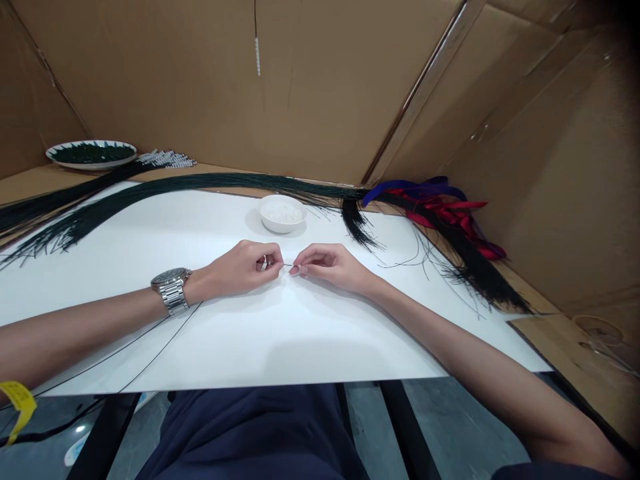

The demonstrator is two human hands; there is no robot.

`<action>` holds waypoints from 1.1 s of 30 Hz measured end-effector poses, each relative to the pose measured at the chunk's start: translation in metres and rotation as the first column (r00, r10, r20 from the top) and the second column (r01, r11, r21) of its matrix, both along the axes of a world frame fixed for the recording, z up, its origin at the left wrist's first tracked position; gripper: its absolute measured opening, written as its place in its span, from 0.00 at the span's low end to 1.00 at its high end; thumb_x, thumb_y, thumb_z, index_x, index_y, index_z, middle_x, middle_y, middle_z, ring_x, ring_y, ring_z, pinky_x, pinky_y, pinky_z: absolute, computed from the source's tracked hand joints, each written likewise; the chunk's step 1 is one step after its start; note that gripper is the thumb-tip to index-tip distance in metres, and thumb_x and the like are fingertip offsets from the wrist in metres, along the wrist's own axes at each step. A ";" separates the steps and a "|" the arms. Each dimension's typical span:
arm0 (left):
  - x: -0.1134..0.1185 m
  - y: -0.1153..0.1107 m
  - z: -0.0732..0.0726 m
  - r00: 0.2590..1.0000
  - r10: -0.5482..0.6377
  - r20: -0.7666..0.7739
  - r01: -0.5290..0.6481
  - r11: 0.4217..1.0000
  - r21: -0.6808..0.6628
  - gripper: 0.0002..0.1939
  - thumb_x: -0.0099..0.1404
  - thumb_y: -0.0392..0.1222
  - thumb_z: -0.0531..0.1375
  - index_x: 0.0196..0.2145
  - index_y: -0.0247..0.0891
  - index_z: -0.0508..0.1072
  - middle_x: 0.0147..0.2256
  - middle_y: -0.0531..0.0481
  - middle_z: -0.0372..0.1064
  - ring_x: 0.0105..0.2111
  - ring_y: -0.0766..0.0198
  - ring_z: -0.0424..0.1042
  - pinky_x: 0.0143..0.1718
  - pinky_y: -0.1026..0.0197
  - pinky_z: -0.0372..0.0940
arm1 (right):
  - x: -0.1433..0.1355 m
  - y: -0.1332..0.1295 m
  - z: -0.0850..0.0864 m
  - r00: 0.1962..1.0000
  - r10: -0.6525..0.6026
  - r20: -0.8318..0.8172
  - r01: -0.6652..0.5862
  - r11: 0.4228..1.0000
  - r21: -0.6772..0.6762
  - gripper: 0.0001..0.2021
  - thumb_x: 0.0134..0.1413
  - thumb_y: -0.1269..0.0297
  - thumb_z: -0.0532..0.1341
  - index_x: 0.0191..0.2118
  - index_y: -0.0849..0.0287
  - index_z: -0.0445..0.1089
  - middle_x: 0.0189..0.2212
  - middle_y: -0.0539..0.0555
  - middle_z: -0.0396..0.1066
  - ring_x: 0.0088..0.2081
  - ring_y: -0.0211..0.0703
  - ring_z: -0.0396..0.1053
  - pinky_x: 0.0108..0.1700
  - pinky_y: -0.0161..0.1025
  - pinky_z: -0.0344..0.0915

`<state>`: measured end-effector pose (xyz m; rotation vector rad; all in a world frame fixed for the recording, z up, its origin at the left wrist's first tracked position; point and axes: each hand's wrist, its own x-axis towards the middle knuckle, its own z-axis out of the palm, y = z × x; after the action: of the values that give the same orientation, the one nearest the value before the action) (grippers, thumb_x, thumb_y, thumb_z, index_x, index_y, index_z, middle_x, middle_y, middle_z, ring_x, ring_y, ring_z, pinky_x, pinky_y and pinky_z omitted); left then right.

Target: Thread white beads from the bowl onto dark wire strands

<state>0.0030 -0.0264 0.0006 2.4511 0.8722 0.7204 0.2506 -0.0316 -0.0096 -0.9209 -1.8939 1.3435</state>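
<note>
Over the white board (320, 340), my left hand (245, 268), below a metal wristwatch, is closed in a pinch on a thin black cord (288, 265). A short piece of the cord shows between my two hands. My right hand (333, 265) faces it with thumb and forefinger pressed together at the cord's tip; anything small between them is too tiny to make out. Dark strands run from under my left wrist toward the board's front edge. Just beyond my hands stands a white bowl (283, 227) holding small white pieces, apparently beads.
Long bundles of black cords (210, 181) lie along the back. At the left are a patterned plate (53, 155) of dark green pieces and cord ends with white beads (167, 159). Red ribbon (465, 223) and blue ribbon (400, 188) lie right. Cardboard walls (320, 87) enclose the board.
</note>
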 end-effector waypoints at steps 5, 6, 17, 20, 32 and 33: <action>0.000 -0.001 0.001 1.000 -0.002 0.001 0.002 1.000 0.008 0.07 0.65 0.37 0.56 0.34 0.37 0.74 0.23 0.56 0.68 0.21 0.71 0.61 0.25 0.66 0.55 | 0.000 -0.001 0.001 1.000 -0.010 0.010 0.010 1.000 0.004 0.10 0.55 0.59 0.67 0.40 0.59 0.76 0.38 0.57 0.80 0.43 0.47 0.77 0.49 0.44 0.69; 0.000 -0.001 0.001 1.000 -0.002 0.001 0.002 1.000 0.007 0.07 0.65 0.37 0.56 0.34 0.37 0.74 0.23 0.56 0.68 0.21 0.71 0.61 0.25 0.66 0.55 | 0.000 -0.001 0.001 1.000 -0.011 0.010 0.011 1.000 0.003 0.10 0.55 0.59 0.67 0.40 0.59 0.76 0.38 0.56 0.80 0.43 0.47 0.77 0.49 0.45 0.69; 0.000 0.000 0.000 1.000 0.003 0.002 -0.003 1.000 0.016 0.06 0.65 0.36 0.57 0.34 0.37 0.74 0.23 0.57 0.67 0.21 0.72 0.61 0.25 0.66 0.54 | -0.001 -0.001 0.002 1.000 -0.006 0.024 0.006 1.000 0.007 0.10 0.55 0.59 0.68 0.40 0.59 0.77 0.37 0.56 0.80 0.42 0.47 0.77 0.48 0.44 0.69; 0.000 0.000 0.001 1.000 0.001 -0.003 -0.001 1.000 0.008 0.06 0.66 0.36 0.57 0.34 0.37 0.74 0.23 0.56 0.67 0.22 0.71 0.61 0.25 0.66 0.55 | 0.000 0.000 0.002 1.000 -0.005 0.024 0.005 1.000 0.002 0.11 0.54 0.58 0.68 0.40 0.59 0.77 0.37 0.56 0.80 0.42 0.47 0.77 0.48 0.44 0.69; 0.000 0.000 0.001 1.000 -0.005 -0.001 0.005 1.000 0.022 0.06 0.65 0.35 0.57 0.34 0.36 0.74 0.23 0.57 0.68 0.22 0.72 0.62 0.26 0.66 0.55 | -0.001 -0.001 0.002 0.999 -0.016 0.037 0.016 1.000 0.003 0.10 0.56 0.59 0.67 0.41 0.58 0.77 0.37 0.56 0.81 0.42 0.47 0.77 0.47 0.43 0.69; 0.000 0.000 0.001 1.000 -0.006 -0.001 0.006 1.000 0.024 0.06 0.65 0.35 0.57 0.34 0.36 0.74 0.23 0.57 0.68 0.22 0.72 0.62 0.26 0.67 0.55 | -0.001 -0.002 0.002 0.999 -0.018 0.041 0.018 1.000 0.004 0.10 0.56 0.59 0.67 0.41 0.58 0.77 0.37 0.56 0.81 0.42 0.47 0.77 0.47 0.43 0.69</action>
<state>0.0033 -0.0266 0.0016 2.4736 0.8615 0.7319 0.2496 -0.0334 -0.0080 -0.9682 -1.9139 1.3194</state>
